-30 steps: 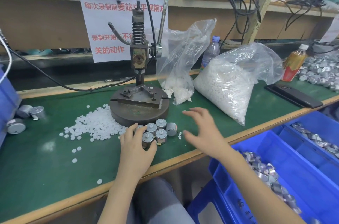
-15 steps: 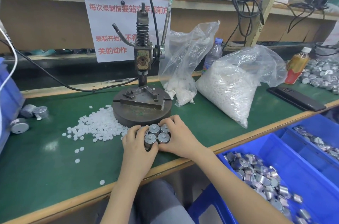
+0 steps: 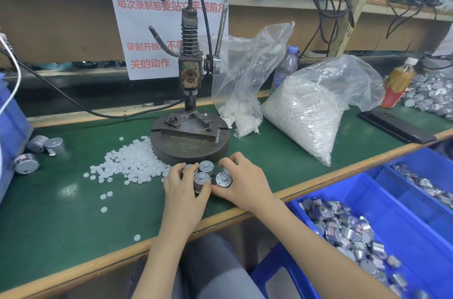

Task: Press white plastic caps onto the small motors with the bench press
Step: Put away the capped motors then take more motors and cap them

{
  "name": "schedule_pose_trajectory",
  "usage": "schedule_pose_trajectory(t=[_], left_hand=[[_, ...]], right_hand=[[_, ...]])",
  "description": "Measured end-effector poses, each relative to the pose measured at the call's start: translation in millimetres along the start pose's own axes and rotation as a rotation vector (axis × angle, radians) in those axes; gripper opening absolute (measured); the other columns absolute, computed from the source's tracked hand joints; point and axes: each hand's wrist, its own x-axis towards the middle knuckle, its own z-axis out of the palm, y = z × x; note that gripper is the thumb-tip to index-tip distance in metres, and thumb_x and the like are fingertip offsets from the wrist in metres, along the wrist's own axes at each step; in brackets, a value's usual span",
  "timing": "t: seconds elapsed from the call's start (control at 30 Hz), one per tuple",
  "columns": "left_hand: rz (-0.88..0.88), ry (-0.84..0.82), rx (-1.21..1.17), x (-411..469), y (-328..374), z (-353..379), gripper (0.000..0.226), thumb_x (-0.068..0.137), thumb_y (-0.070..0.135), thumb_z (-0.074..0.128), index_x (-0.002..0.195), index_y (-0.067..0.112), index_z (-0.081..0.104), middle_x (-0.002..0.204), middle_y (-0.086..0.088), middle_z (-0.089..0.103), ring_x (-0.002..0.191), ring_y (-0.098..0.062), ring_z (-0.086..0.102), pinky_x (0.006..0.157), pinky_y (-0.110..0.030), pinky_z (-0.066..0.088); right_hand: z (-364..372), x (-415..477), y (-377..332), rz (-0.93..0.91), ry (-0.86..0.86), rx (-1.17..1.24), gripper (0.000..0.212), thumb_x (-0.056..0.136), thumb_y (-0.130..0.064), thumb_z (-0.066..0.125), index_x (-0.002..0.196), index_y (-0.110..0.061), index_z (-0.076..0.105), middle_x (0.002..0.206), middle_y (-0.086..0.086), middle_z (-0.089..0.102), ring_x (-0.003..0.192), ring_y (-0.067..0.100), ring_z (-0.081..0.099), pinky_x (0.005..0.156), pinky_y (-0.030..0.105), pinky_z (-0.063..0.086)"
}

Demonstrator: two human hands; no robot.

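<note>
Since a second ago the right hand (image 3: 245,182) has been brought in from the open bench, so that the small motors (image 3: 206,167) are now gathered between both hands at the near middle of the green bench mat (image 3: 61,213). The left hand (image 3: 182,191) is curled round the cluster from the left and the right hand from the right, with the thumbs nearly met on the near side. The motors are stood on end, shafts upward, none capped yet as far as can be seen. Directly on the far side of the cluster, just beside it, the round base (image 3: 190,149) of the bench press (image 3: 190,70) is found, and nothing is seen between the motors and its fixture plate (image 3: 191,127). A short lift away from the body is therefore judged to be what the next move needs. The loose white caps (image 3: 133,164) are heaped to the left, nearer the left hand, while the press lever (image 3: 223,21) rises on the right, nearer the right hand. Further right, two plastic bags (image 3: 306,117) of caps are stood, and blue bins (image 3: 416,237) of more motors are set at the near right, below the bench edge.
</note>
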Motion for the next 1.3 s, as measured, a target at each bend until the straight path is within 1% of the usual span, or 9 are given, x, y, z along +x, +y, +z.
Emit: schedule_pose_trajectory(t=[0.13,0.3,0.47,0.57,0.63,0.8,1.0,1.13,1.3], left_hand=[[-0.017,-0.014,-0.019,0.2,0.2,-0.1,0.041,0.086,0.027,0.059,0.124,0.013,0.053,0.13,-0.01,0.035,0.12,-0.024,0.028,0.102,-0.029,0.022],[0.007,-0.024,0.021,-0.8,-1.0,0.6,0.044,0.08,0.019,0.065,0.122,0.012,0.053,0.129,-0.012,0.036,0.118,-0.026,0.029,0.101,-0.03,0.023],[-0.009,-0.031,0.023,-0.5,-1.5,0.9,0.045,0.08,0.018,0.064,0.124,0.013,0.053,0.129,-0.012,0.036,0.118,-0.028,0.029,0.103,-0.033,0.023],[-0.013,-0.038,0.038,0.2,-1.5,1.2,0.046,0.079,0.018,0.065,0.123,0.013,0.053,0.13,-0.013,0.036,0.118,-0.03,0.03,0.103,-0.035,0.024],[-0.014,-0.044,0.045,0.3,-1.4,1.2,0.046,0.08,0.019,0.065,0.124,0.014,0.053,0.13,-0.013,0.035,0.119,-0.03,0.029,0.103,-0.036,0.025],[-0.016,-0.05,0.04,-0.6,-1.2,1.7,0.046,0.081,0.019,0.064,0.125,0.015,0.052,0.131,-0.011,0.034,0.119,-0.029,0.028,0.104,-0.036,0.025],[0.0,-0.061,0.06,0.0,-1.4,1.7,0.048,0.081,0.019,0.064,0.126,0.014,0.05,0.132,-0.011,0.034,0.121,-0.028,0.028,0.104,-0.033,0.023],[0.003,-0.067,0.065,-0.6,-0.4,1.1,0.048,0.081,0.019,0.064,0.127,0.014,0.05,0.133,-0.01,0.035,0.121,-0.027,0.028,0.103,-0.033,0.023],[0.008,-0.079,0.053,-1.5,-0.1,0.1,0.049,0.083,0.02,0.063,0.129,0.018,0.047,0.135,-0.007,0.033,0.122,-0.023,0.026,0.104,-0.033,0.024]], right_hand=[[-1.9,-2.6,2.1,0.074,0.09,0.106,0.049,0.075,-0.057,0.063,0.099,-0.015,0.057,0.097,0.0,0.05,0.073,0.02,0.054,0.059,0.028,0.042],[-8.5,-2.2,8.2,0.234,0.193,0.214,0.04,0.076,-0.05,0.066,0.091,-0.014,0.057,0.095,-0.003,0.051,0.074,0.017,0.056,0.066,0.031,0.045],[-27.0,-15.4,27.1,0.297,0.386,0.367,0.031,0.072,-0.041,0.07,0.089,-0.019,0.056,0.091,-0.008,0.053,0.077,-0.001,0.046,0.065,0.016,0.034],[-42.6,-33.0,49.4,0.353,0.515,0.372,0.028,0.072,-0.034,0.074,0.089,-0.023,0.055,0.089,-0.006,0.056,0.075,-0.001,0.046,0.066,0.013,0.033],[-52.6,-45.9,68.4,0.437,0.564,0.377,0.028,0.073,-0.039,0.071,0.089,-0.025,0.054,0.088,-0.008,0.057,0.075,0.0,0.047,0.067,0.012,0.035],[-65.2,-78.3,114.3,0.73,0.668,0.413,0.027,0.08,-0.046,0.065,0.091,-0.023,0.057,0.094,-0.006,0.058,0.091,0.013,0.052,0.077,0.029,0.037],[-45.2,-106.6,152.7,0.969,0.565,0.309,0.038,0.084,-0.049,0.06,0.102,-0.015,0.054,0.109,0.005,0.055,0.092,0.018,0.048,0.081,0.038,0.039],[-22.0,-121.3,177.2,1.098,0.44,0.31,0.039,0.086,-0.049,0.056,0.101,-0.013,0.05,0.101,0.013,0.059,0.089,0.029,0.053,0.076,0.038,0.042],[0.5,-134.4,203.1,1.191,0.299,0.284,0.046,0.084,-0.043,0.061,0.111,-0.007,0.052,0.108,0.021,0.058,0.101,0.036,0.053,0.084,0.043,0.045]])
